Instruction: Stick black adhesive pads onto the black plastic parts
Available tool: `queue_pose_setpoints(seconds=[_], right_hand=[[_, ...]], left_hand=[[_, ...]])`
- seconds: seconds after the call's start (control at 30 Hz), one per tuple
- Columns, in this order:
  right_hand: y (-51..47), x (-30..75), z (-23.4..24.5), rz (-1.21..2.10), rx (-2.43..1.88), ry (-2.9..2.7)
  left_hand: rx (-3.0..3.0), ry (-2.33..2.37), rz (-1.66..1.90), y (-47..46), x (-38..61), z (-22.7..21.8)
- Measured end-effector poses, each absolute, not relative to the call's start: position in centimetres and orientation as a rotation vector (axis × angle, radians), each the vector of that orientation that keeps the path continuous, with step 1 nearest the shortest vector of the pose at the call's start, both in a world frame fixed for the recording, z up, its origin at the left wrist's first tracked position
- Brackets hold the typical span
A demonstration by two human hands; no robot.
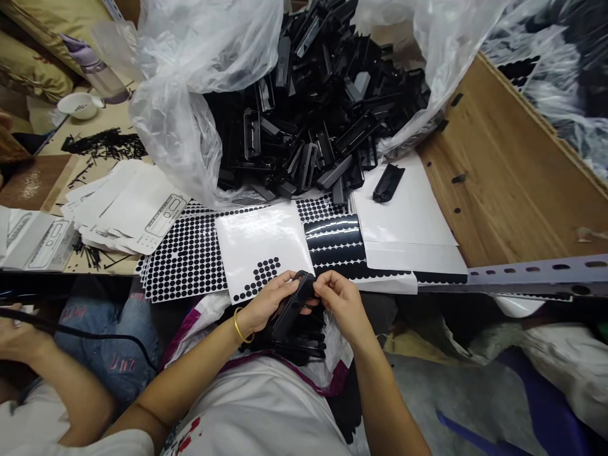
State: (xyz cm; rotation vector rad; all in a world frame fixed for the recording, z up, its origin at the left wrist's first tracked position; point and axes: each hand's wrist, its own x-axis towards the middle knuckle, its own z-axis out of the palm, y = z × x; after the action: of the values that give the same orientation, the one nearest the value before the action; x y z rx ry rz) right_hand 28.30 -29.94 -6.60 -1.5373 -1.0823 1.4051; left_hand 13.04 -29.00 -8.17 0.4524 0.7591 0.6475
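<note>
My left hand is closed round a long black plastic part with a textured, weave-like surface, held tilted above my lap. At the part's upper right end, the thumb and forefinger of my right hand are pinched together. Whatever sits between those fingertips is too small to make out. Just beyond my hands lies a white backing sheet bearing a patch of round black stickers near its lower edge. Below the hands, more black parts rest in a plastic bag on my lap.
A big clear bag spills a heap of black plastic parts at the back. Dotted sticker sheets and printed white cards lie left. One loose black part rests on white sheets. A wooden panel stands right; a co-worker's arm shows left.
</note>
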Motion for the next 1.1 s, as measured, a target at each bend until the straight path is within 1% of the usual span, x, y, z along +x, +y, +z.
queue_pose_setpoints(seconds=[0.53, 0.7, 1.0, 1.1], right_hand=[[-29.9, 28.2, -6.7, 1.340, -1.606, -1.132], [-29.8, 27.6, -6.4, 1.304, -1.642, -1.133], [-29.9, 26.7, -7.0, 1.167, -1.647, -1.218], [-30.3, 26.4, -7.2, 1.050, -1.678, -1.330]], left_hand=[[0.542, 0.840, 0.626, -29.0, 13.3, -7.5], [0.668, 0.877, 0.630, -29.2, 13.4, -7.7], [0.824, 0.953, 0.633, -29.2, 13.3, -7.9], [0.863, 0.965, 0.632, -29.3, 13.1, -8.1]])
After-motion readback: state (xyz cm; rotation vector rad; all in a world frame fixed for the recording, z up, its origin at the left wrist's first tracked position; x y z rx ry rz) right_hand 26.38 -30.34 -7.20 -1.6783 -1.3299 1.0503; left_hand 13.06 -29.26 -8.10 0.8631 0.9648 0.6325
